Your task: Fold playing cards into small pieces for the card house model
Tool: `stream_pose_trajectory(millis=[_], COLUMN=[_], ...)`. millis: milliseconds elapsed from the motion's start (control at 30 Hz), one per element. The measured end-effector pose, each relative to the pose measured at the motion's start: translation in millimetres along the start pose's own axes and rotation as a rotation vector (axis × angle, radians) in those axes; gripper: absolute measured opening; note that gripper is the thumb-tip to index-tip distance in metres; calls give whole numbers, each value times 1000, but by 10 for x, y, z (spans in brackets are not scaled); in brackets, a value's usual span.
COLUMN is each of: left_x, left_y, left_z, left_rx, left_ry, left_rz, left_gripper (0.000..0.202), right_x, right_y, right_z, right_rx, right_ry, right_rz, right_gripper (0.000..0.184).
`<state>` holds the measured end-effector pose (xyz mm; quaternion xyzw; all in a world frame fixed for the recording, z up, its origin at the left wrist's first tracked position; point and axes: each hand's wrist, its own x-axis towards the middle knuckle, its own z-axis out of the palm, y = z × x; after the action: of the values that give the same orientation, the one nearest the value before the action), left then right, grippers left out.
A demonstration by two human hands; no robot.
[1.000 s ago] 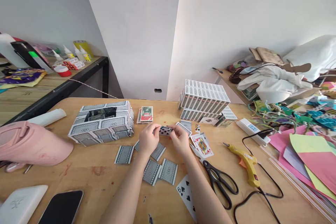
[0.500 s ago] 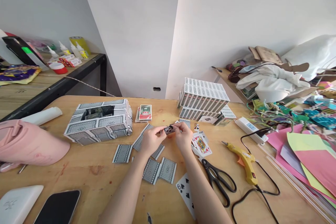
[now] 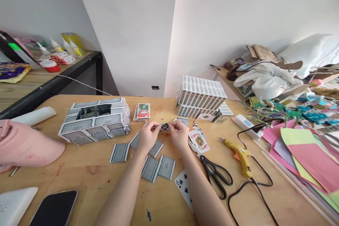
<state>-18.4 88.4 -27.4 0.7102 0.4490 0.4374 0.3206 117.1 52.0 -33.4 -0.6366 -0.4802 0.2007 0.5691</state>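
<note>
Both hands meet over the middle of the wooden table (image 3: 87, 180). My left hand (image 3: 147, 136) and my right hand (image 3: 179, 134) pinch a small folded playing card (image 3: 164, 126) between their fingertips. Several face-down cards (image 3: 158, 167) lie beneath my wrists. A six of spades (image 3: 183, 187) lies face up by my right forearm. Face-up cards with a king (image 3: 198, 140) sit just right of my right hand. A box covered in card backs (image 3: 94, 120) stands to the left.
Black scissors (image 3: 215, 177) and a yellow glue gun (image 3: 240, 152) with its cord lie to the right. Stacked card packs (image 3: 201, 96) and a power strip (image 3: 246, 124) stand behind. Coloured paper (image 3: 304, 152) fills the right edge. A pink cap (image 3: 26, 145) and a phone (image 3: 53, 210) lie at left.
The card between my fingers has been folded smaller and held slightly further from me. The view has drifted a little rightward, so everything sits more to the left.
</note>
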Motion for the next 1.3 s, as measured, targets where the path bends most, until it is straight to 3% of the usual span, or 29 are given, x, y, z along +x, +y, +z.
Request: stream_pose_trajectory(millis=[300,700,1067,1167,1300], left_x=[31,19,55,74,106], left_y=[-59,-48,-95,-75,-50], left_z=[-5,8,20,18,34], left_rx=[28,77,46,-36,-300], left_ry=[193,77,124,135,135], left_rz=[-28,7,-49,-101,-226], left_gripper=[13,14,13,16,38], right_x=[-51,-15,-40,-12,19], right_y=[-29,30,3,24,29], right_z=[90,128,128,126,141], right_rx=[-30,-32,47,117,269], right_ry=[-129,-114,-200,-212,-164], right_rz=[-21,-46,45,72,183], right_gripper=[22,20,30,27,24])
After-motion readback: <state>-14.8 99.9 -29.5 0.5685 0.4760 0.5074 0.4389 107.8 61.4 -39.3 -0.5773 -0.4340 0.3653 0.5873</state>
